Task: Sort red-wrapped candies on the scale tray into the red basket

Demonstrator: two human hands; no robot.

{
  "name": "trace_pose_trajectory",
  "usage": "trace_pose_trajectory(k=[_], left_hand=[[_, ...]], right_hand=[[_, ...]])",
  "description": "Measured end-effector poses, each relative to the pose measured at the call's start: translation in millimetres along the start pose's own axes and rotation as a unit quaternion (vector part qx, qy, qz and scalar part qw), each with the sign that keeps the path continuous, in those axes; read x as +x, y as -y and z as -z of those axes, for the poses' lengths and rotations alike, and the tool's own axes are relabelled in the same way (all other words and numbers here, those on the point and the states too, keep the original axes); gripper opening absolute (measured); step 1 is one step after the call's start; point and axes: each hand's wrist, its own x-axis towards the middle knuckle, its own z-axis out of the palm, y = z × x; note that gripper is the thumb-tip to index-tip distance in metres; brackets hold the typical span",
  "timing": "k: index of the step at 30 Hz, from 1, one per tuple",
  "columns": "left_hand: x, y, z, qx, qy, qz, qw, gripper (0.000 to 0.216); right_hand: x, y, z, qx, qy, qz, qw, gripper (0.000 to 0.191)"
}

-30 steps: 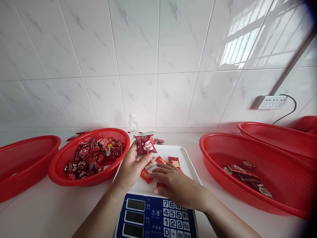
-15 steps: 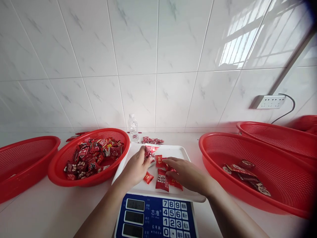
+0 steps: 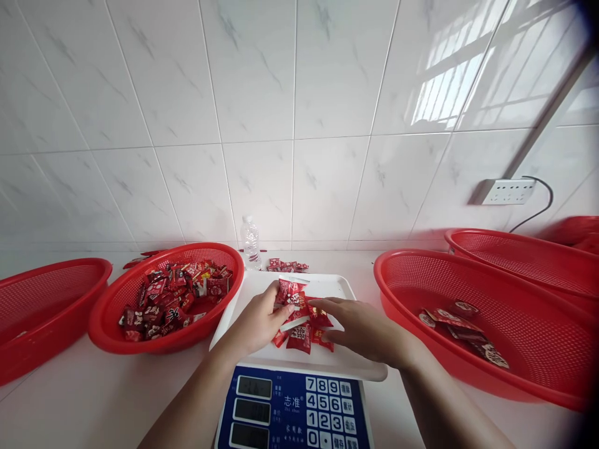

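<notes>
My left hand (image 3: pixel 262 317) is closed on a red snack packet (image 3: pixel 291 290) with white lettering, its thumb across the front. It is over the white tray (image 3: pixel 337 287) of a scale. Right beside it, several small red packets (image 3: pixel 299 338) are bunched together on the tray. From the right, my right hand (image 3: pixel 360 327) reaches over the tray with thumb and fingers apart, touching a red packet (image 3: pixel 319 315) at the edge of the bunch. Its fingertips partly cover that packet.
The scale's blue keypad panel (image 3: pixel 294 430) faces me. To the left stands a red basket (image 3: pixel 100 333) of packets, with another basket (image 3: pixel 56 274) beyond it. Red baskets (image 3: pixel 388 274) also stand at right, the near one holding several packets. Behind the tray is a clear bottle (image 3: pixel 251 240).
The loose packets on the tray have been gathered leftward into a tighter bunch against my left hand. The packet in my left hand now faces me more. My right hand has shifted slightly.
</notes>
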Motion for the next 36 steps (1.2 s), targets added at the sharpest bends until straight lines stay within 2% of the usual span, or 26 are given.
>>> trace_pose_trajectory(k=[2,4,6,8,12,16,21,25,28,33,36], left_hand=[[0.1,-1.7,-0.7,-0.052,-0.032,-0.022,0.998,0.027],[-1.1,-5.2,-1.5,-0.105,-0.039,-0.035,0.993,0.026],[-3.8,-11.3,-2.4,-0.124,-0.028,-0.039,0.991,0.026],[-7.8,-19.3,-3.4,-0.109,-0.006,-0.038,0.993,0.026],[-14.9,-32.8,-4.4,-0.089,0.056,-0.027,0.994,0.023],[-17.4,-35.9,-3.1,-0.159,0.093,-0.014,0.983,0.030],[-19.5,-42.0,-0.6,-0.191,0.088,-0.036,0.977,0.030],[-23.1,-49.2,-0.4,-0.115,0.109,-0.062,0.985,0.020],[-24.9,-49.7,-1.8,-0.073,0.097,-0.072,0.990,0.020],[-25.0,-44.8,-2.6,-0.120,0.037,-0.068,0.990,0.023],[-25.1,-43.4,-0.9,-0.105,-0.009,-0.071,0.992,0.030]], right_hand=[[1.5,0.7,-1.5,0.000,-0.048,0.003,0.999,0.045],[1.8,1.8,-1.4,0.026,-0.117,0.005,0.993,0.039],[0.7,4.8,0.1,0.082,-0.175,0.017,0.981,0.036],[-1.1,9.7,1.9,0.144,-0.197,0.045,0.969,0.037],[-3.1,20.2,2.7,0.221,-0.199,0.078,0.952,0.031],[-2.3,24.7,1.8,0.293,-0.214,0.067,0.930,0.041],[-6.1,26.0,6.8,0.382,-0.159,0.101,0.905,0.041],[-9.5,28.6,10.5,0.395,-0.095,0.154,0.901,0.049],[-8.9,30.3,8.9,0.394,-0.072,0.158,0.902,0.047],[-7.9,29.2,5.4,0.384,-0.165,0.109,0.902,0.046],[-9.3,28.9,7.4,0.385,-0.174,0.118,0.899,0.046]])
